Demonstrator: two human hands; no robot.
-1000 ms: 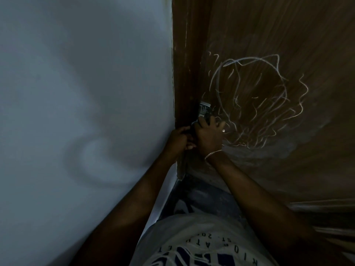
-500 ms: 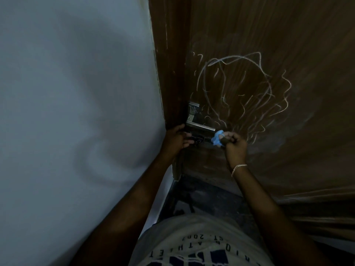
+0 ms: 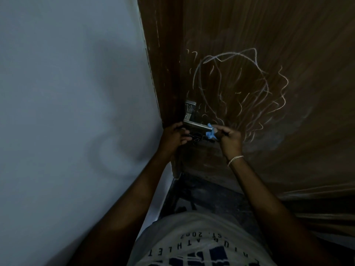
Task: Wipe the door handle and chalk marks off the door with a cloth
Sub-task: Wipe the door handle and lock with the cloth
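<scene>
A brown wooden door (image 3: 269,31) carries white chalk scribbles (image 3: 238,93) above and right of a metal lever handle (image 3: 194,124) on its left edge. My right hand (image 3: 229,140) grips a small blue cloth (image 3: 211,133), bunched at the free right end of the lever. My left hand (image 3: 173,138) is curled at the door's edge just below the handle's base, near dark dangling keys (image 3: 196,139); whether it grips anything is unclear in the dim light.
A pale grey wall (image 3: 67,112) fills the left side, meeting the dark door frame (image 3: 161,54). A dark floor (image 3: 207,196) lies below the door, and my white printed shirt (image 3: 196,240) fills the bottom.
One second ago my right hand covered the handle; it has since slid right along the lever to its end, showing the blue cloth. My left hand stayed at the door's edge.
</scene>
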